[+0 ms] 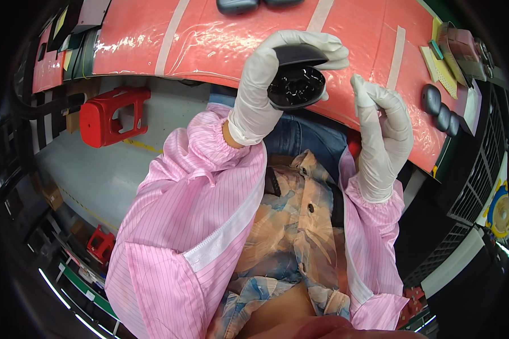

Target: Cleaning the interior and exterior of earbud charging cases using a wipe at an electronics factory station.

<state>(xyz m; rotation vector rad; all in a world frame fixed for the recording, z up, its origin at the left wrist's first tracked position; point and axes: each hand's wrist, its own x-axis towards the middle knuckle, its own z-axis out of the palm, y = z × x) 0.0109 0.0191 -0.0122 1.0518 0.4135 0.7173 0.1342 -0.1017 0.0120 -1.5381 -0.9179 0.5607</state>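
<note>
My left hand [255, 93], in a white glove, is wrapped round a glossy black clamshell case [297, 93] that looks like an earbud charging case. Its lid [301, 55] stands raised, and shiny moulded hollows show inside the lower half. The case is held up above the near edge of the red-covered table [209, 34]. To the right of it, my gloved right hand [382, 127] is raised with thumb and forefinger pinched together. Whether something tiny sits between those fingertips I cannot make out. The right hand is apart from the case.
Several dark rounded cases [431, 99] lie at the table's right edge, and two more [237, 5] at the far side. Yellow pads [440, 70] and boxes stand at the far right. Pale tape strips [172, 37] cross the table. A red stool [104, 118] stands on the floor to the left.
</note>
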